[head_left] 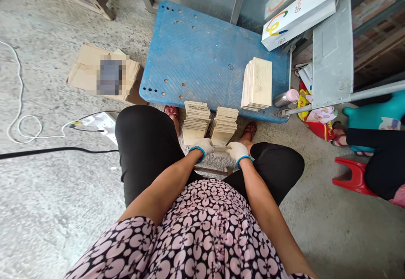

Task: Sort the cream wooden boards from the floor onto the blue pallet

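While seated | L hand (202, 146) + R hand (238, 150) fingers closed on thin board (221, 148) | near wood stacks (210, 124)

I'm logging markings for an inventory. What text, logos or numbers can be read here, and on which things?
Nothing reads clearly.
White box: coloured curved logo and small print, too small to read.
Cardboard box: label blurred out.
Top wooden panel of the stack: faint marks, illegible.
Red bag: print too small.

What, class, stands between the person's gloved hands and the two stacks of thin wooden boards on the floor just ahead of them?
Nothing visible. The left hand and right hand together hold a thin piece directly in front of the two stacks of wooden boards, with no object between. The third stack sits farther off on the blue platform.
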`<state>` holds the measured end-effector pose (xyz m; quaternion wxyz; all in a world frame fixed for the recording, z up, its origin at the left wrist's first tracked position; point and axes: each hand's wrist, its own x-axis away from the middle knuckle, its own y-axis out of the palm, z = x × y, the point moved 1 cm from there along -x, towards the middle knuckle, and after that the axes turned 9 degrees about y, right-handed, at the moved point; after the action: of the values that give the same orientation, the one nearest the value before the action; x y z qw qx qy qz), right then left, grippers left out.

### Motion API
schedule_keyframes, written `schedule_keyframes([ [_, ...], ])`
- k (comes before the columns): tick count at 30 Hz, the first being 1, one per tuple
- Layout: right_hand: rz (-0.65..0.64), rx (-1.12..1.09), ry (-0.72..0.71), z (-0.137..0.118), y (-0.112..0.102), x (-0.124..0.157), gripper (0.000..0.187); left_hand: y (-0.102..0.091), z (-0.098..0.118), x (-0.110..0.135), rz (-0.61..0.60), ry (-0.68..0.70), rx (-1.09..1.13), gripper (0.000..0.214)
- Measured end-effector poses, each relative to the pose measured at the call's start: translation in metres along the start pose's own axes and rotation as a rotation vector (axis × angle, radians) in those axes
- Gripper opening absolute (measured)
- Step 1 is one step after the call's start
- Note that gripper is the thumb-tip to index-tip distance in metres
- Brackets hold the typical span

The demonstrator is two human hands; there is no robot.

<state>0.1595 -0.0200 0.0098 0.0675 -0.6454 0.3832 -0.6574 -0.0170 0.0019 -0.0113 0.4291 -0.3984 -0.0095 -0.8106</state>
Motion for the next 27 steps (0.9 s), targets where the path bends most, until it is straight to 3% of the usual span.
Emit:
schedule_keyframes([
  [5, 0.043, -0.092, -0.049, 0.005, -0.026, 0.009, 0.014, -0.008, 0.003, 0.007, -0.056, 0.013, 0.035, 0.035],
  [9, 0.059, -0.255, -0.110, 0.010, -0.049, 0.017, 0.011, -0.012, 0.009, 0.013, -0.037, 0.089, 0.113, 0.034],
  [13, 0.056, -0.479, -0.180, 0.017, -0.077, 0.025, 0.022, -0.014, 0.018, 0.015, 0.027, 0.245, 0.378, 0.039],
  [18, 0.024, -0.758, -0.243, 0.019, -0.117, 0.039, 0.042, -0.022, 0.027, 0.011, 0.074, 0.378, 0.554, 0.046],
  [22, 0.036, -0.921, -0.273, 0.007, -0.144, 0.042, 0.052, -0.032, 0.037, 0.014, 0.097, 0.341, 0.666, 0.046],
  [27, 0.178, -1.305, -0.296, -0.023, -0.161, 0.031, 0.048, -0.045, 0.065, 0.029, 0.095, 0.230, 0.740, 0.034],
])
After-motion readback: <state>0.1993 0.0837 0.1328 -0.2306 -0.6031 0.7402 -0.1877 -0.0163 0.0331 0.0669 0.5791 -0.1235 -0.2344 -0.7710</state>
